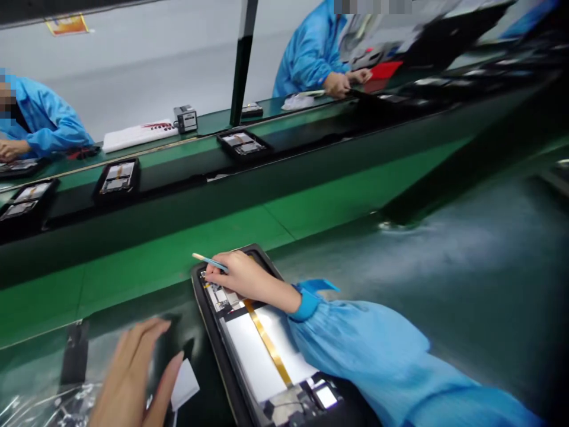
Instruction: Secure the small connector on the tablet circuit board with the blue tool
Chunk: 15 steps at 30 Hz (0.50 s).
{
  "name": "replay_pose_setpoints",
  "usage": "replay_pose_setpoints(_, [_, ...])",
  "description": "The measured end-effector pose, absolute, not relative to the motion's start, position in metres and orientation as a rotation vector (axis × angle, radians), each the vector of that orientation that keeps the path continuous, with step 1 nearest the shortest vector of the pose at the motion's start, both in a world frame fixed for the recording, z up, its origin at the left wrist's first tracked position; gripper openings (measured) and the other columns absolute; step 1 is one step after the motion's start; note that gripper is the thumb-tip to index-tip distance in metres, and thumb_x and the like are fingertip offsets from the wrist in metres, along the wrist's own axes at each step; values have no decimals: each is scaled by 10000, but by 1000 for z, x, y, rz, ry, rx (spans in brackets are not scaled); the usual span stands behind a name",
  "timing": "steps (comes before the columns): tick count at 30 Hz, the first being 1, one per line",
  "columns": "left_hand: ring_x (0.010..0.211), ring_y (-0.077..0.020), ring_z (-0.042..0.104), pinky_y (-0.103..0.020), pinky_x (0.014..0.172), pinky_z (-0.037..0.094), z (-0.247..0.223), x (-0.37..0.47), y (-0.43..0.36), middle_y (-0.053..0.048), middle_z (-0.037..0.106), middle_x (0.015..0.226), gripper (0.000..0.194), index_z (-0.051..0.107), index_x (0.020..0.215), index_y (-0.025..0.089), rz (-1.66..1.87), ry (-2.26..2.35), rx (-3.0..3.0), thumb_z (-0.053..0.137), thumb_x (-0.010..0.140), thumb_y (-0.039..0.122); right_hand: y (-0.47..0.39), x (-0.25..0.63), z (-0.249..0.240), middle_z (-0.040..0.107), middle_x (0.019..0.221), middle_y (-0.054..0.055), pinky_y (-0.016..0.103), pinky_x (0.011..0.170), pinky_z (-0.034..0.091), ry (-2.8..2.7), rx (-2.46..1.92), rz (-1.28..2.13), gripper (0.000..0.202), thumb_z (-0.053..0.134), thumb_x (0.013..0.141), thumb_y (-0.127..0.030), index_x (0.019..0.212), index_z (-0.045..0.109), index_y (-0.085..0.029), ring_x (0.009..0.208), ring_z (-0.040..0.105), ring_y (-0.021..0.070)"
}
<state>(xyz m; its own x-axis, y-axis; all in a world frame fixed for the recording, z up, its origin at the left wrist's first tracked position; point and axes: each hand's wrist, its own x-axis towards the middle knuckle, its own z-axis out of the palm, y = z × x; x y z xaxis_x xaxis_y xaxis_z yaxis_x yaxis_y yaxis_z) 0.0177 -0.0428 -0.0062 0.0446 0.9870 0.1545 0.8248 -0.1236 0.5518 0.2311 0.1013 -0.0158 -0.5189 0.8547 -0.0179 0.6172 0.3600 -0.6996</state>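
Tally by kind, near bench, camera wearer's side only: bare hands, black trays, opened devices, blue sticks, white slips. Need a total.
Bare hands: 2 (left hand, right hand)
Black tray: 1
Opened device: 1
Blue stick: 1
White slip: 1
Total: 6

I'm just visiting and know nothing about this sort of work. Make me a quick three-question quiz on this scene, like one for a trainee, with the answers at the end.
1. Multiple choice: which hand of the camera wearer holds the thin blue stick?
A) left
B) right
C) both
2. True or false: the wearer's left hand is gripping the dark tray under the opened tablet-like device.
3. Fill in the blank: the narrow strip running over the device's silvery-white panel is coloured ____.

Key:
1. B, the right hand.
2. False; the left hand is apart from the tray, its thumb and fingers spread.
3. Gold.
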Motion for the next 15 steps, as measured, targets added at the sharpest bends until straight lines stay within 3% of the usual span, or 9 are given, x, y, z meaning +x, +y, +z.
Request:
replay_pose_setpoints(3, [1007,-250,586,-422,839,506,-17,53,7,-65,624,1088,370,599,1074,257,821,1791,1739,508,800,488,101,231,-17,643,669,-25,191,585,361,-2295,-1292,910,128,705,850,-66,755,661,-138,623,599,129])
replay_pose_setpoints(9, [938,-182,589,-283,700,496,-42,62,55,-63,600,1112,451,619,1108,238,894,1688,1550,502,764,504,102,230,-21,644,725,-5,211,612,356,-2334,-1289,870,108,719,827,-64,773,669,-143,677,601,153])
replay_pose_setpoints(15, [555,-100,460,-286,587,446,-46,62,55,-36,606,958,520,655,1103,257,880,1722,1424,576,688,560,101,230,-21,632,723,-15,217,600,337,-2330,-1326,879,115,720,820,-67,771,670,-157,692,598,153])
